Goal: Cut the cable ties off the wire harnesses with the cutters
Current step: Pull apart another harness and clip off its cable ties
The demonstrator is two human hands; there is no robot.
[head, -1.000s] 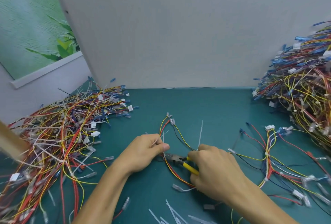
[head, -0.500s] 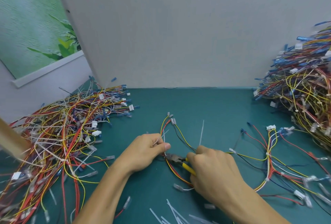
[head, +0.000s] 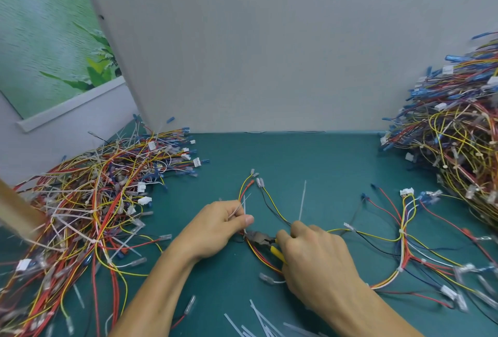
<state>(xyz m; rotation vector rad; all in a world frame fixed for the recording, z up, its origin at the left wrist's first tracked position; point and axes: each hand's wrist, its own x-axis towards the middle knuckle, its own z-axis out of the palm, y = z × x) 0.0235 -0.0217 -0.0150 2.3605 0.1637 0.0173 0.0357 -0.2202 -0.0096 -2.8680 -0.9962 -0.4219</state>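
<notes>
A wire harness [head: 272,208] of red, yellow and black wires lies on the green mat in front of me. My left hand [head: 218,226] pinches its red and yellow wires together with a white cable tie [head: 244,208]. My right hand [head: 315,258] grips the yellow-handled cutters [head: 262,239]. Their metal jaws point left and sit at the wires just below my left thumb. A second white tie [head: 302,203] sticks up from behind my right hand.
A big heap of wires and cut ties [head: 86,210] fills the left side. A taller pile of harnesses [head: 455,148] stands at the right. Another harness [head: 409,234] trails to the right. Loose cut ties [head: 258,323] lie near the front edge. A grey panel [head: 269,53] walls the back.
Both hands have stayed in almost the same place; my right hand with the cutters shifted slightly left toward my left hand.
</notes>
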